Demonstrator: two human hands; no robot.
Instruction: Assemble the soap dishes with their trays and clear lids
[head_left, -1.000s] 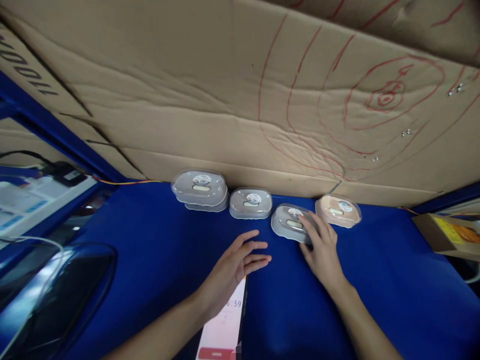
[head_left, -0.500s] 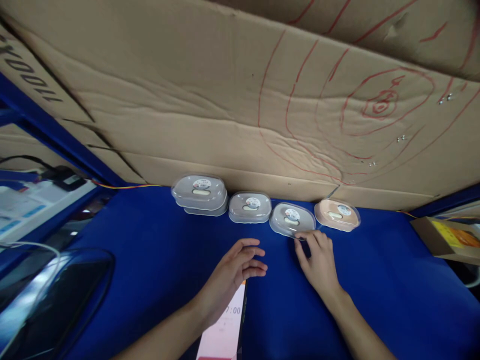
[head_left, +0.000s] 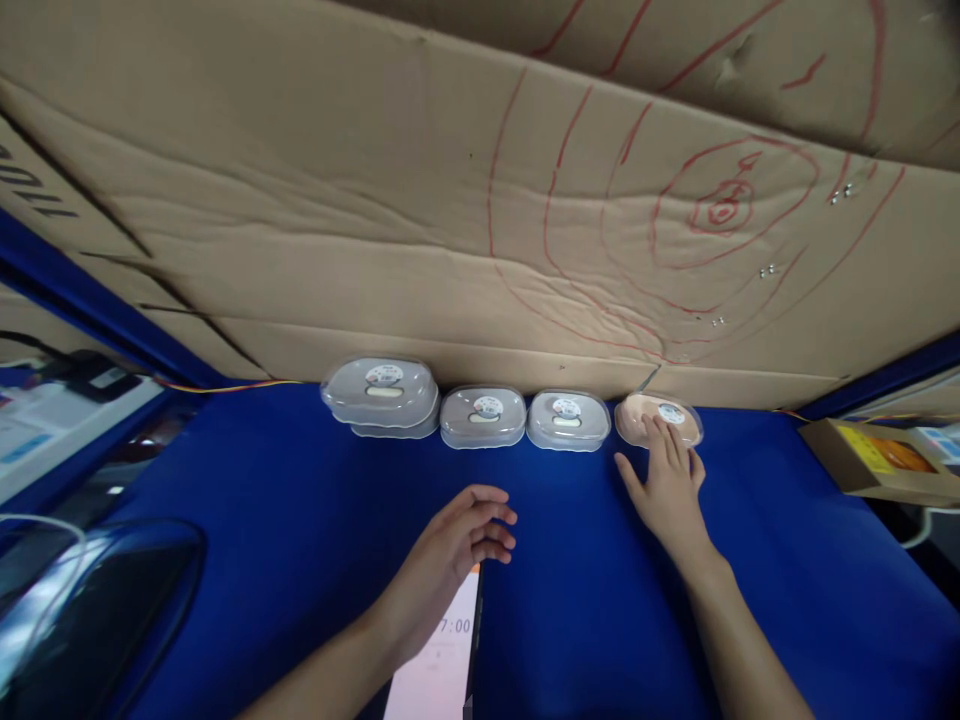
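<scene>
My right hand [head_left: 667,485] is open, its fingers at the front of a peach food container [head_left: 637,410] with a clear lid and a round label. Whether the fingertips touch the lid I cannot tell. To its left stand two grey containers with clear lids, one grey container [head_left: 585,425] nearer the peach one and another grey container [head_left: 461,425] beside it. Further left, a stack of grey containers [head_left: 352,385] sits against the cardboard. My left hand [head_left: 457,535] hovers with fingers apart and holds nothing. Under its wrist lies a phone [head_left: 439,665] showing a timer, partly covered by the forearm.
A cardboard wall [head_left: 315,230] with red marker rings rises behind the containers. The blue table [head_left: 555,580] spreads below. At right is a cardboard box [head_left: 862,465]; at left lie a dark tablet-like device [head_left: 105,620], a white cable [head_left: 52,520] and a power strip.
The right-hand grey container was pushed back into line beside its neighbour. My right hand left it and moved right to the peach container. My left hand stays nearly still; the view shifted slightly.
</scene>
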